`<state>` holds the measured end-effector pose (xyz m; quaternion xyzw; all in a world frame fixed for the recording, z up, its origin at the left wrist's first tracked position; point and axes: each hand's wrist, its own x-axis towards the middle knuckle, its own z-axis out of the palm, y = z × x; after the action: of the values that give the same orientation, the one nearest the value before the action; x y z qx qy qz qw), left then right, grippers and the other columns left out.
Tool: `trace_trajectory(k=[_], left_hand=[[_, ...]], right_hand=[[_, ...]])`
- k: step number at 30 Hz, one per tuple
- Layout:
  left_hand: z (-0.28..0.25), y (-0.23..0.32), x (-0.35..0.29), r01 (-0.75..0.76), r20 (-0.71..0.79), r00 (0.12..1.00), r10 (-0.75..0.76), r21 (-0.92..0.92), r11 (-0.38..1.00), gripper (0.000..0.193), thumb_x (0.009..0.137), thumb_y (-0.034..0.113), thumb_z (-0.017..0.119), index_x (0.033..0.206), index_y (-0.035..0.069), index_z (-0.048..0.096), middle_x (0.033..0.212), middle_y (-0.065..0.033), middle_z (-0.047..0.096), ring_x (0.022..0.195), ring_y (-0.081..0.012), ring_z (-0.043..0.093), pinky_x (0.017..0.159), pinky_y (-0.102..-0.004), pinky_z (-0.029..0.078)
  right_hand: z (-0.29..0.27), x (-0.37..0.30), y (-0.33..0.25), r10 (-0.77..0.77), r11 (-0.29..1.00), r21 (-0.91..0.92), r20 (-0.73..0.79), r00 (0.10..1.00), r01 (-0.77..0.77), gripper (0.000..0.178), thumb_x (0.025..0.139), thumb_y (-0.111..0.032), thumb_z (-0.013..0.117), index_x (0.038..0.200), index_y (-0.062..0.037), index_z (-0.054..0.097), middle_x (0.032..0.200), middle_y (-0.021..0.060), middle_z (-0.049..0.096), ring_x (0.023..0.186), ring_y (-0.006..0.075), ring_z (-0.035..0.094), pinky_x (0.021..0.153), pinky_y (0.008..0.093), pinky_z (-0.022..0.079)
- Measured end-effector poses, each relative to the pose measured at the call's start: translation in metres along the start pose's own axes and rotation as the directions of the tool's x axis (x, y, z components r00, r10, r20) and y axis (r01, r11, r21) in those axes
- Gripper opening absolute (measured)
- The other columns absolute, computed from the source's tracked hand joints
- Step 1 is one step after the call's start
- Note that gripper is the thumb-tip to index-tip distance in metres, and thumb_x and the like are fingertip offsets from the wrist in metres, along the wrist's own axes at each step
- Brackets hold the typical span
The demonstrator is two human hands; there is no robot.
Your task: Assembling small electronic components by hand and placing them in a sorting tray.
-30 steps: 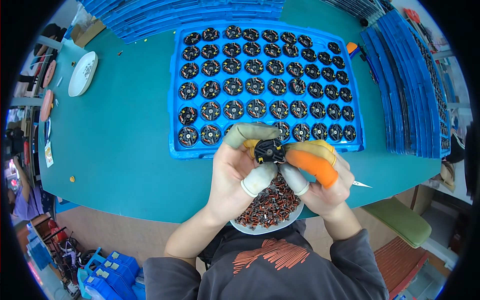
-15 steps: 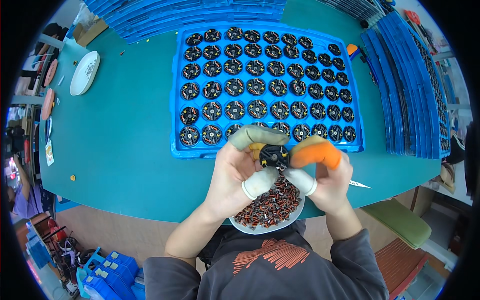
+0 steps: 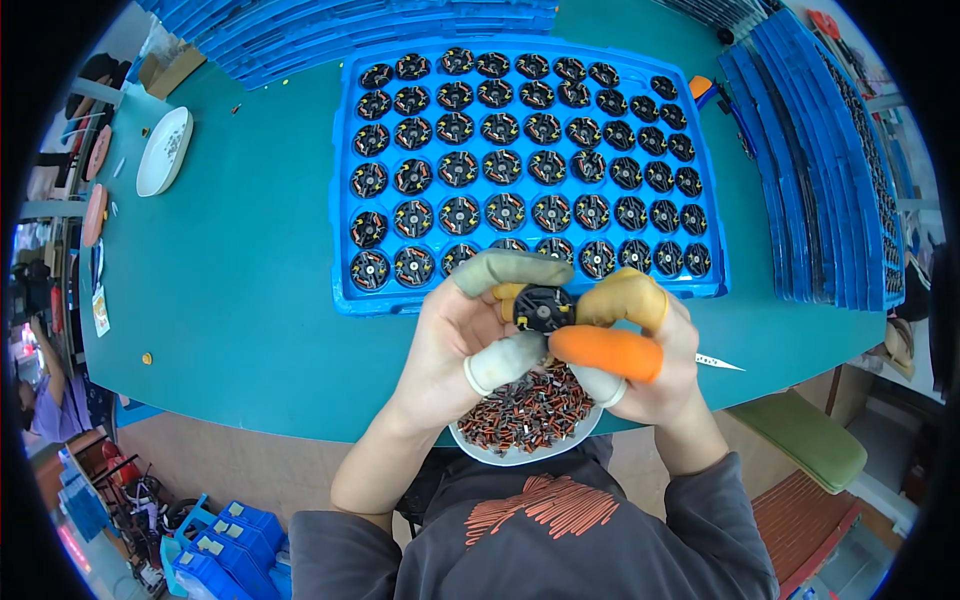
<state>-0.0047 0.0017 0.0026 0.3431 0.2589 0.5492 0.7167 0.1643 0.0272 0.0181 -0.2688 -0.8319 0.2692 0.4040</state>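
Between the finger-cotted thumb and fingers of my left hand is a round black plastic part with yellow bits on it, its face turned up toward me. My right hand is closed at the part's right and lower edge. Its yellow-cotted finger rests near the side, while the orange-cotted finger presses in beside the white-cotted thumb. Whatever those fingertips pinch is hidden. Directly below both hands, a white bowl holds a heap of small copper-red and dark pieces.
Beyond my hands lies a blue tray with rows of similar round black parts. Stacked blue trays stand at the back and right. A white dish sits at far left. A white pointed strip lies right of my hand.
My right hand's orange-cotted finger has moved down from the part's right side to its lower edge, and the yellow-cotted finger now shows. My left hand keeps its hold on the part.
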Motion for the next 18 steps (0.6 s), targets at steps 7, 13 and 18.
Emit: trace_trajectory(k=[7,13,18], left_hand=[[0.000,-0.002,0.000,-0.154,-0.062,0.985,0.160,0.083,0.985,0.043,0.067,0.000,0.059,0.108,-0.001,0.044,0.109,-0.0107,0.049,0.099,-0.0165,0.049,0.084,-0.0292,0.041],[-0.003,-0.001,-0.001,-0.170,-0.096,0.979,0.179,0.094,0.981,0.042,0.066,0.000,0.055,0.105,0.000,0.042,0.102,-0.0083,0.047,0.094,-0.0149,0.048,0.082,-0.0281,0.040],[-0.007,-0.003,-0.001,-0.220,-0.102,0.966,0.237,0.159,0.963,0.041,0.065,0.000,0.055,0.104,0.001,0.041,0.102,-0.0084,0.045,0.093,-0.0138,0.047,0.080,-0.0273,0.040]], right_hand=[[-0.004,-0.020,-0.001,0.175,0.958,0.212,0.109,0.978,-0.195,0.023,0.060,-0.015,0.071,0.080,-0.0074,0.062,0.081,0.0059,0.055,0.070,0.0207,0.053,0.061,0.0313,0.040],[0.022,-0.026,-0.018,0.095,0.957,-0.287,0.467,0.879,0.049,0.024,0.053,-0.017,0.065,0.076,-0.0095,0.062,0.082,0.0015,0.053,0.082,0.0181,0.048,0.073,0.0348,0.036],[0.021,-0.028,-0.015,0.035,0.981,-0.186,0.454,0.890,0.056,0.021,0.055,-0.013,0.065,0.075,-0.0101,0.062,0.080,0.0023,0.052,0.078,0.0195,0.050,0.073,0.0351,0.038]])
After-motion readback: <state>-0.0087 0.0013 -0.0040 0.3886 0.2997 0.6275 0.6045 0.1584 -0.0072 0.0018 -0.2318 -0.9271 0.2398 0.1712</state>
